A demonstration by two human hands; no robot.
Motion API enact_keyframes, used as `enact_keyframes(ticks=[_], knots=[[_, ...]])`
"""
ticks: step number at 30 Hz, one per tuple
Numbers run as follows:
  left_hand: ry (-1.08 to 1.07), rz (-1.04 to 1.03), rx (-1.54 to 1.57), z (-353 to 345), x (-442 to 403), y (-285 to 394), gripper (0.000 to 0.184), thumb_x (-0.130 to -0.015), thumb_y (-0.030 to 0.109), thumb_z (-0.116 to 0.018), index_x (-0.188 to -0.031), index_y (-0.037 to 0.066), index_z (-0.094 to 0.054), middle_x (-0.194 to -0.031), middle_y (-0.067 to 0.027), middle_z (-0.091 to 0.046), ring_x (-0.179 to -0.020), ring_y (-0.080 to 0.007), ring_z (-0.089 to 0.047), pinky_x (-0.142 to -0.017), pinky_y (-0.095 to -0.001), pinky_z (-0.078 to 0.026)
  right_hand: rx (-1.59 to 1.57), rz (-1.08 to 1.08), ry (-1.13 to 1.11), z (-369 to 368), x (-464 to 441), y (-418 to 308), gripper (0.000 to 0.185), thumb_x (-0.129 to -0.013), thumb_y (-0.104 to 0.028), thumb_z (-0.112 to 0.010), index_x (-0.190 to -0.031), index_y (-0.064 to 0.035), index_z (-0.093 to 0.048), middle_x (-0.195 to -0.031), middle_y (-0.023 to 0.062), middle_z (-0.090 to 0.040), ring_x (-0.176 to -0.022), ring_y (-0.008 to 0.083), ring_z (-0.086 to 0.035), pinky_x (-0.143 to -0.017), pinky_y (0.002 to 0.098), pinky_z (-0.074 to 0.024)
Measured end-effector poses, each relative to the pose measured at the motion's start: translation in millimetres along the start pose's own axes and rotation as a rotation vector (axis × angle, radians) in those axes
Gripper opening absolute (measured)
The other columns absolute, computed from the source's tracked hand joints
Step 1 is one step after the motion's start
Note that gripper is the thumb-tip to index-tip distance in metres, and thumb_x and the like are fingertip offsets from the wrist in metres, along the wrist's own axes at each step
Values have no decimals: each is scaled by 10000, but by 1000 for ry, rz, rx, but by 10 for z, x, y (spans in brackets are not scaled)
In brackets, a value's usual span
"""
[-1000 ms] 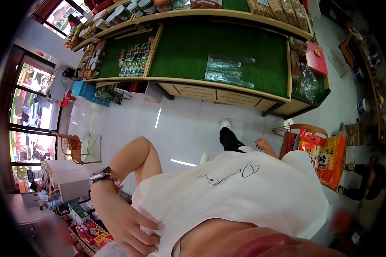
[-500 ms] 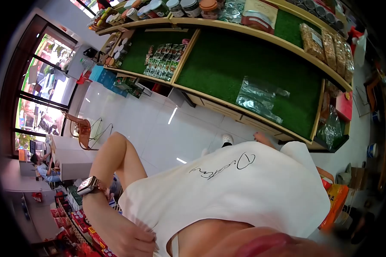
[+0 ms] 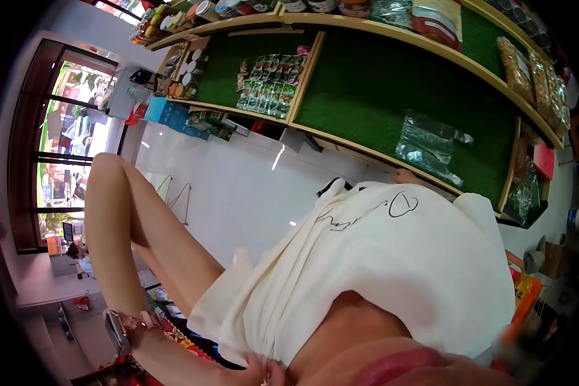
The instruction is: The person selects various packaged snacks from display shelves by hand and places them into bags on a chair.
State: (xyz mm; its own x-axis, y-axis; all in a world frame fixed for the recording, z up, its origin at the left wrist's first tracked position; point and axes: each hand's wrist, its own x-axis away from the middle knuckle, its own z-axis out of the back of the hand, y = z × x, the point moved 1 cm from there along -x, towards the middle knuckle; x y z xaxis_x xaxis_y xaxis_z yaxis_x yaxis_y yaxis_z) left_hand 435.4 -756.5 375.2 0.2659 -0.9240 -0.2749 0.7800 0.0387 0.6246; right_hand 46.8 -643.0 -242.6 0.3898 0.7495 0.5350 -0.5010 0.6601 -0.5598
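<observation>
My left hand (image 3: 267, 372) is at the bottom of the view, its fingers closed on the fabric of the white shirt (image 3: 367, 257) beside the neckline. A watch and a bracelet are on that wrist, and the elbow is raised. Beyond the shirt, my right hand (image 3: 405, 176) shows small near the front edge of the green-lined shelf (image 3: 367, 83); its fingers are too small to make out. Flat clear plastic bags (image 3: 428, 147) lie on the shelf close to that hand.
Small packets (image 3: 270, 83) lie in the shelf's left compartment. Jars and bagged goods (image 3: 518, 71) stand on the upper tier. Blue boxes (image 3: 174, 116) are on the floor at the shelf's left end. Another person (image 3: 80, 257) sits at the far left, by the windows.
The view has turned and the shelf is nearer. My left hand has moved right along the shirt to the neckline, pulling the fabric into folds. My right hand now appears beside the shelf edge.
</observation>
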Motion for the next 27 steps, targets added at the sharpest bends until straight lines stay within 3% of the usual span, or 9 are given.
enact_keyframes(ticks=[7, 11, 20, 27], knots=[[-4, 69, -28, 384, 892, 77, 213, -771, 258, -529, -879, 75, -509, -867, -47, -517, -809, -165, -510, -745, -290, -403, -111, -311, -30, -288, -254, 112, 315, -729, -310, -564, -860, -29, -619, -832, 156, -631, -763, 273, -600, -672, 354, -460], [-6, 90, -31, 595, 1348, 72, 239, -779, 269, -533, -906, 68, -514, -890, -53, -526, -827, -167, -516, -755, -290, -406, -149, -369, -7, -329, -570, 10, 302, -730, -295, -560, -874, -36, -616, -840, 153, -632, -771, 270, -601, -678, 362, -460], [-52, 63, 26, 887, 2048, 14, 297, -798, 294, -542, -967, 50, -525, -941, -67, -545, -868, -170, -529, -780, -290, -413, -288, -221, 99, -183, -1165, -900, 300, -732, -298, -579, -866, -33, -618, -795, 117, -631, -734, 230, -594, -662, 345, -459], [-47, 91, 64, 926, 2279, -48, 343, -813, 314, -549, -1015, 37, -534, -981, -78, -560, -900, -172, -539, -799, -289, -419, -341, -173, -9, -593, -1475, -714, 278, -733, -283, -595, -857, -36, -622, -768, 108, -629, -671, 221, -589, -609, 343, -466]])
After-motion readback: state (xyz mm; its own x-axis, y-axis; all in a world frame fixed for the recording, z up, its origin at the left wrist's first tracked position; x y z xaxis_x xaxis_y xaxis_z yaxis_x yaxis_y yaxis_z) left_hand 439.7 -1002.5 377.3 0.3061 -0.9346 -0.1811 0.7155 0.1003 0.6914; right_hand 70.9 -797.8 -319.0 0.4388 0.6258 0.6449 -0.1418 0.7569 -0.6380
